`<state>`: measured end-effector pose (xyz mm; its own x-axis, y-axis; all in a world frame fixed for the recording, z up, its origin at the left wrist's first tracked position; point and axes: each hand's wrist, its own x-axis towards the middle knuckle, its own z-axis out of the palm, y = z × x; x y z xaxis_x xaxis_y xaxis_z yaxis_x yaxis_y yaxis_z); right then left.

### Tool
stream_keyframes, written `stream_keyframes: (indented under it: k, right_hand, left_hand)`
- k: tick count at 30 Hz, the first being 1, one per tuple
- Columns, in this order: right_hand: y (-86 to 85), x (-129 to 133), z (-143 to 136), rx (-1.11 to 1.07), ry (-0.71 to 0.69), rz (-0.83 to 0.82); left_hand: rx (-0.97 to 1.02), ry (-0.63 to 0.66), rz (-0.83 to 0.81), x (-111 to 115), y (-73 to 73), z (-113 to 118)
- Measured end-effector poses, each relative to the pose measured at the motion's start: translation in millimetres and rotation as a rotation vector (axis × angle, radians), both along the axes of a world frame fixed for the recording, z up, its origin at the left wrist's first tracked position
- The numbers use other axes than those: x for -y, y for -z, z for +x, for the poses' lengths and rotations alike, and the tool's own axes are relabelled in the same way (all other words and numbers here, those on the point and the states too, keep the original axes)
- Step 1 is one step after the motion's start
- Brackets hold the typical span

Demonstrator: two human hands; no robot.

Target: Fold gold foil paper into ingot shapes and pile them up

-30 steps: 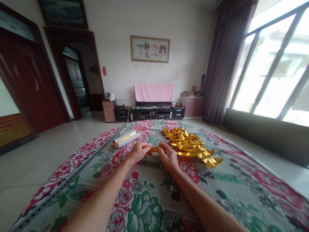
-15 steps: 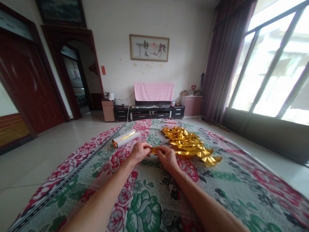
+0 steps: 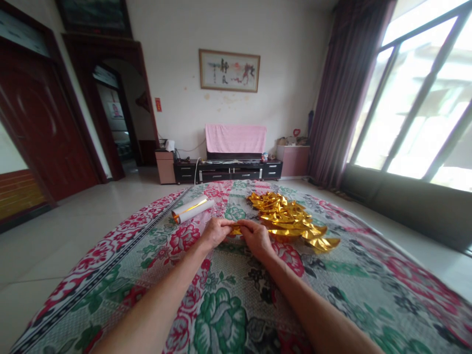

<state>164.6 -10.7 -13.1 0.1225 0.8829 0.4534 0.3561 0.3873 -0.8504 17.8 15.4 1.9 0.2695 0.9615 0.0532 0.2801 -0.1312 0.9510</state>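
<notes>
Between my hands is a small piece of gold foil paper (image 3: pixel 236 229), mostly covered by the fingers. My left hand (image 3: pixel 217 233) pinches its left side, and my right hand (image 3: pixel 256 238) pinches its right side, with the fingertips nearly meeting. Just right of my right hand lies a pile of folded gold foil paper ingots (image 3: pixel 285 216), pointed at their ends and overlapping each other. To the left of my left hand rests a roll of foil paper (image 3: pixel 193 209), whitish outside with gold showing at its end and along a strip.
A floral tablecloth (image 3: pixel 221 319) covers the rounded table under my arms. Beyond the table stands a low black cabinet (image 3: pixel 217 174) with a pink cloth (image 3: pixel 236 138) draped over something on it. A window (image 3: pixel 416 98) and a dark curtain (image 3: pixel 341 98) are on the right.
My fingers have shifted slightly on the foil paper, and a bit more gold shows below the fingertips. The pile and the roll lie where they were.
</notes>
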Motion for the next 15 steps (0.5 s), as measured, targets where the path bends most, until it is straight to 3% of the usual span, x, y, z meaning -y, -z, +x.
stream_keyframes:
  k: [4,11,15]
  right_hand:
    - [3.3,-2.3,-0.5,-0.066,0.011,-0.076]
    - [1.6,0.5,-1.2,-0.073,-0.055,-0.071]
    - [-0.8,2.8,-1.4,-0.089,-0.033,-0.089]
  left_hand:
    - [-0.065,-0.052,0.08,-1.7,2.6,2.6]
    - [-0.166,-0.174,0.181,-0.9,-0.3,5.0]
    - [-0.203,-0.163,0.194,-0.1,-1.6,6.2]
